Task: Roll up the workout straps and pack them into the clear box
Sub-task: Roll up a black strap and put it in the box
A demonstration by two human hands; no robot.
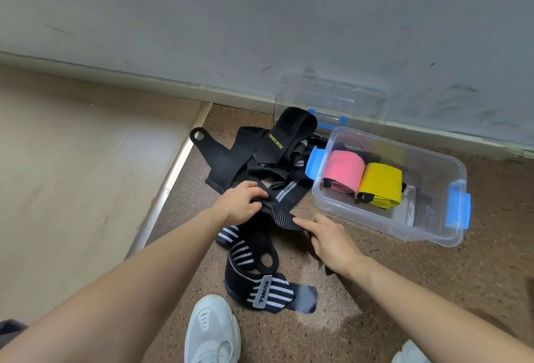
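A tangle of black workout straps lies on the speckled brown floor, some with grey stripes. My left hand pinches one end of a black strap with a ribbed grey patch. My right hand holds the same strap's other side, with its index finger laid straight along the edge. Another striped strap lies nearer my feet. To the right stands the clear box with blue latches. Inside it sit a pink roll and a yellow roll side by side.
The box's clear lid leans against the grey wall behind the pile. A beige raised surface with a metal edge strip borders the floor on the left. My white shoes are at the bottom edge.
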